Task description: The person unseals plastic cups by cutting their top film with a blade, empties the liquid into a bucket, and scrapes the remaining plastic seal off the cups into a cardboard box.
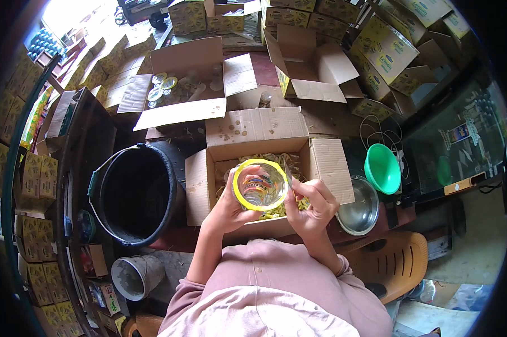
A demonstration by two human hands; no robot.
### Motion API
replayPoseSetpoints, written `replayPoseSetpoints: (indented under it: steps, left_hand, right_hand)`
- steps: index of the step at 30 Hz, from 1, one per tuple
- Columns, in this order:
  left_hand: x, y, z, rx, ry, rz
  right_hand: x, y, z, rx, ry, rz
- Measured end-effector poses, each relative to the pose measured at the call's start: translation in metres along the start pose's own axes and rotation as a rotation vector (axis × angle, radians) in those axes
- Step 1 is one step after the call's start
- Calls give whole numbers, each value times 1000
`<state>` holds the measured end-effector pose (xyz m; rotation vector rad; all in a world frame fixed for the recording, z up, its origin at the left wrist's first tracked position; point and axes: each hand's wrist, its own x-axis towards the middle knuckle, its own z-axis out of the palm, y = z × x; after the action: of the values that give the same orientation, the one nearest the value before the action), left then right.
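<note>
My left hand is wrapped round a clear cup with a bright yellow rim, its mouth tilted up towards me. Printed coloured marks show through the cup wall. At the cup's right side my right hand is closed in a pinch on a thin, grey blade-like piece, held against or very close to the rim. Its exact kind is hard to make out. Below both hands stands an open cardboard box holding a heap of yellow-green strips, partly hidden by the cup and hands.
A black bucket stands on the left. On the right sit a green bowl and a metal bowl. Behind, an open box contains yellow-rimmed cups; another open carton is beside it. A grey pail stands lower left.
</note>
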<state>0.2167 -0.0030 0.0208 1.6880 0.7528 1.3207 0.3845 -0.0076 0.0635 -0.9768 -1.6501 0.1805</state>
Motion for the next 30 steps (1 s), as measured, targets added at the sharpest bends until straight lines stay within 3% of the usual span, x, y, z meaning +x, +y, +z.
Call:
replayPoseSetpoints:
  steps: [5, 10, 19, 30]
  left_hand:
    - [-2, 1, 0, -118, 11, -82]
    - [-4, -13, 9, -436, 103, -162]
    - [-1, -16, 19, -411, 106, -175]
    - [2, -12, 17, -337, 130, -109]
  right_hand:
    - [2, 0, 3, -12, 3, -13]
    - [4, -8, 8, 110, 28, 158]
    - [1, -5, 9, 209, 73, 250]
    - [0, -15, 7, 26, 42, 105]
